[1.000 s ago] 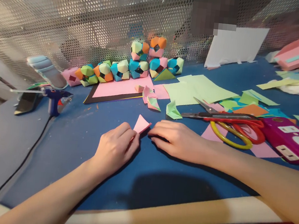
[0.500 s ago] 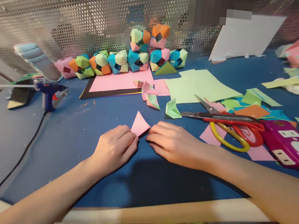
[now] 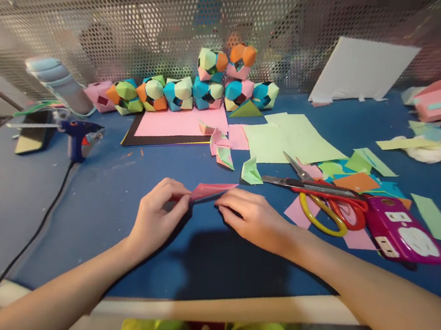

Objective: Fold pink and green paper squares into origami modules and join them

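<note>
A small folded piece of pink paper (image 3: 209,189) stands tilted above the blue table, seen nearly edge-on. My left hand (image 3: 162,208) pinches its left end between thumb and fingers. At its right end is my right hand (image 3: 252,215), fingers drawn together over the paper's near edge; their exact grip is partly hidden. Just beyond lie a folded pale green piece (image 3: 252,171) and several pink and green folded pieces (image 3: 219,142). Scissors with yellow handles (image 3: 326,226) and another pair with red handles (image 3: 348,199) rest right of the right hand.
Multicoloured paper balls (image 3: 178,93) line the back by a perforated metal screen (image 3: 140,30). A blue glue gun (image 3: 77,137) with a black cord and a bottle (image 3: 61,85) are at left. Green sheets (image 3: 294,138), paper scraps (image 3: 356,180) and a purple power strip (image 3: 410,232) occupy the right.
The pink paper has turned from showing a broad triangular face to lying nearly edge-on. My left hand has rolled, bringing its thumb into view. The camera view has shifted slightly.
</note>
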### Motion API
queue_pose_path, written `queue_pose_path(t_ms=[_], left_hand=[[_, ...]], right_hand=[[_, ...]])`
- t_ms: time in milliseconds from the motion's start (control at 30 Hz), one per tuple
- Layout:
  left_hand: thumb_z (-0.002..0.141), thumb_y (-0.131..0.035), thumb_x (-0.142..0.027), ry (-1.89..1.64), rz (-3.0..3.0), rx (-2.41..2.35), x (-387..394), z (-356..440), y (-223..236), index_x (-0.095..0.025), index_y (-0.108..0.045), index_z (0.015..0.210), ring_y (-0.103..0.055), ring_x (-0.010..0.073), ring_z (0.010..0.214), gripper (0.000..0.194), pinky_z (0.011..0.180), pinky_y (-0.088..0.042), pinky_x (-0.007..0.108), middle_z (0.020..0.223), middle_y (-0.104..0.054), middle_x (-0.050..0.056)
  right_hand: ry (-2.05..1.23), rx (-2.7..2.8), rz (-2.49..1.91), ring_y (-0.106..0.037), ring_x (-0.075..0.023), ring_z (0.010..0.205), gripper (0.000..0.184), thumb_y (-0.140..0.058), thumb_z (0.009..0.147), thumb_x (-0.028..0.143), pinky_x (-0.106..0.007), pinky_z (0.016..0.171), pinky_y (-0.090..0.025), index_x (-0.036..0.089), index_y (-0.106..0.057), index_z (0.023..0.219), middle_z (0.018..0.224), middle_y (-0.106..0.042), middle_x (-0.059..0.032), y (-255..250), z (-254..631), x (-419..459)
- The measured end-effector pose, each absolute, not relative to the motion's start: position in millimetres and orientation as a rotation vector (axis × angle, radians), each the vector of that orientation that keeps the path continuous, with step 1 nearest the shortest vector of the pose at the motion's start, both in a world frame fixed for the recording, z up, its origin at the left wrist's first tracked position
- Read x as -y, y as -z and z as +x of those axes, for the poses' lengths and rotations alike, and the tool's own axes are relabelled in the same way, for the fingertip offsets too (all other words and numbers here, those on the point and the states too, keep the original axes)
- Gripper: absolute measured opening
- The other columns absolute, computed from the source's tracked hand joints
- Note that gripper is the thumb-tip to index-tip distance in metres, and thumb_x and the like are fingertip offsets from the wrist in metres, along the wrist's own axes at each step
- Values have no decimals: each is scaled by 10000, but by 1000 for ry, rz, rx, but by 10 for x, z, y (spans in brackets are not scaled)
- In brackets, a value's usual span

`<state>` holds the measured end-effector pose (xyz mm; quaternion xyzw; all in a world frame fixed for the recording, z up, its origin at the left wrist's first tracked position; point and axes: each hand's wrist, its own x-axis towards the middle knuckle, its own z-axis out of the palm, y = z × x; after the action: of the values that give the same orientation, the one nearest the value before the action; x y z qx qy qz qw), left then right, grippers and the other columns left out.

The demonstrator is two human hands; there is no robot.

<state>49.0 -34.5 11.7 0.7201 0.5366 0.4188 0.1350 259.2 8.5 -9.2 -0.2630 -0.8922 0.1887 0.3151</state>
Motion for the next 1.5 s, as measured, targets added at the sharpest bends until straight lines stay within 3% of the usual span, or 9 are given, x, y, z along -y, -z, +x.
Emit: queue_pose_path(t_ms=[200, 333, 500, 700, 833, 900, 1033, 1300, 1500], left_hand=[[827, -583, -227, -1175, 1496, -1469, 311, 465, -124, -155, -627, 731, -526, 95, 674, 128, 641, -426, 209, 737, -603, -6], [760, -666, -248, -1120, 1196, -1263, 323, 505, -86, -150, -636, 736, -571, 106, 678, 106, 672, -470, 232, 738, -630, -4], [708, -725, -257, -1036, 1014, -1075, 356, 542, -71, -140, -606, 702, -635, 128, 663, 168, 726, -526, 291, 710, -643, -1], [691, -708, -202, -1046, 1064, -1045, 342, 520, -76, -138, -604, 677, -626, 108, 621, 123, 671, -506, 242, 659, -644, -5], [675, -685, -186, -1115, 1005, -1039, 310, 518, -90, -133, -608, 689, -625, 123, 624, 94, 677, -524, 281, 681, -646, 1], [653, -667, -168, -1199, 886, -1035, 281, 511, -93, -125, -622, 729, -622, 126, 642, 98, 669, -530, 286, 725, -656, 8], [632, -624, -148, -1240, 712, -1019, 236, 491, -97, -110, -647, 800, -634, 143, 726, 174, 685, -532, 283, 779, -670, 24], [610, -553, -111, -1250, 622, -935, 257, 523, -145, -134, -630, 890, -648, 149, 778, 291, 737, -538, 284, 880, -700, 30], [643, -576, -179, -1267, 537, -916, 269, 517, -182, -168, -537, 787, -625, 134, 645, 150, 687, -538, 300, 730, -653, -2]], right_hand=[[-759, 2054, -897, -602, -129, 679, 127, -542, 855, 169, -249, 621, -482, 148, -655, 801, 774, -658, -40, -13, 2549, -116], [-860, 2000, -944, -611, -141, 731, 137, -555, 845, 239, -271, 659, -503, 145, -641, 896, 875, -653, -65, -35, 2506, -123], [-1064, 1955, -952, -605, -134, 710, 239, -589, 822, 318, -292, 664, -522, 151, -596, 993, 977, -639, -86, -70, 2449, -66], [-1269, 1882, -963, -633, -173, 810, 512, -720, 703, 383, -331, 753, -543, 156, -535, 1123, 959, -655, -67, -142, 2349, 90], [-1215, 1712, -1106, -632, -161, 706, 215, -622, 767, 357, -321, 703, -536, 153, -609, 831, 779, -667, -34, -122, 2316, 43], [-1313, 1565, -1153, -626, -153, 629, 198, -639, 736, 344, -317, 657, -538, 151, -594, 727, 680, -651, -21, -97, 2324, -27], [-1563, 1340, -1165, -618, -130, 558, 234, -714, 652, 307, -291, 596, -539, 132, -602, 758, 642, -651, -17, -39, 2345, -134], [-1590, 1188, -1087, -572, -100, 635, 272, -759, 610, 314, -235, 584, -492, 133, -603, 740, 699, -612, 16, -32, 2291, -156], [-1488, 1354, -1184, -564, -111, 586, 234, -703, 642, 333, -275, 565, -506, 149, -578, 717, 665, -570, 26, -107, 2229, -113]])
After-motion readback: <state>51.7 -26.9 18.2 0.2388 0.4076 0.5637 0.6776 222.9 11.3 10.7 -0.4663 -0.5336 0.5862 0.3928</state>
